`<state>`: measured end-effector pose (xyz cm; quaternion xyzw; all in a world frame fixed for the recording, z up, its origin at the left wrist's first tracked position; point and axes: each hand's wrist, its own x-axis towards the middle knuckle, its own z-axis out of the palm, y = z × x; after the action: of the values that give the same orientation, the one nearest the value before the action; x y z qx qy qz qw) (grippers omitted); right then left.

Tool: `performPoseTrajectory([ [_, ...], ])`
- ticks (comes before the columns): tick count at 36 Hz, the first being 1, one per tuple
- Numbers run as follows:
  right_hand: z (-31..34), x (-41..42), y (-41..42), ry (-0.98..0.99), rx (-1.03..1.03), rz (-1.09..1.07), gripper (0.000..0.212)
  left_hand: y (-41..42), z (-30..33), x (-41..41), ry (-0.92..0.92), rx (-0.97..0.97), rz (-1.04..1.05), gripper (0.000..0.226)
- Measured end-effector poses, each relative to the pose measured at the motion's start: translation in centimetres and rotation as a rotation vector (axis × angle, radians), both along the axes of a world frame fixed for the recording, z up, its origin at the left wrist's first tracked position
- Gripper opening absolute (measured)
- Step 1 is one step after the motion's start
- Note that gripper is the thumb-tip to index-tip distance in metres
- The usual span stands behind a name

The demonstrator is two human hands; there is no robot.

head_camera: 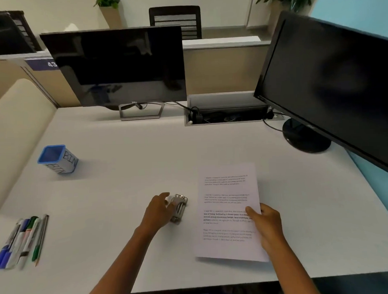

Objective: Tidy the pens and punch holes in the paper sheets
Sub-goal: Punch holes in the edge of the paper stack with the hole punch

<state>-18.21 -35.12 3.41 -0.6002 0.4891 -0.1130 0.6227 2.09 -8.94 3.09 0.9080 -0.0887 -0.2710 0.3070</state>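
A printed paper sheet lies on the white desk, right of centre. My right hand grips its right edge, thumb on top of the page. A small metal hole punch sits just left of the sheet. My left hand rests against the punch's left side, fingers curled around it. Several pens and markers lie side by side near the desk's front left edge. A blue-rimmed cup labelled BIN stands upright at the left.
Two dark monitors stand at the back: one centre-left, a larger one at the right, its round base on the desk. A cable tray is recessed between them. A beige partition borders the left.
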Motion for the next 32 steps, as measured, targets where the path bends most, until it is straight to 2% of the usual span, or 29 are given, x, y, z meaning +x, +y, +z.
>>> performPoseTrajectory([
  [4,-0.4,-0.1,1.0,0.016,0.046,-0.018,0.011,0.2,-0.4,-0.2,0.003,0.061,-0.018,0.047],
  [11,-0.7,0.0,1.8,0.025,0.082,-0.011,0.01,0.1,-0.5,-1.4,0.021,0.023,-0.013,0.034],
  [32,-0.6,1.7,1.8,0.047,0.103,0.072,0.014,0.0,0.9,-2.6,0.083,-0.086,0.05,0.031],
])
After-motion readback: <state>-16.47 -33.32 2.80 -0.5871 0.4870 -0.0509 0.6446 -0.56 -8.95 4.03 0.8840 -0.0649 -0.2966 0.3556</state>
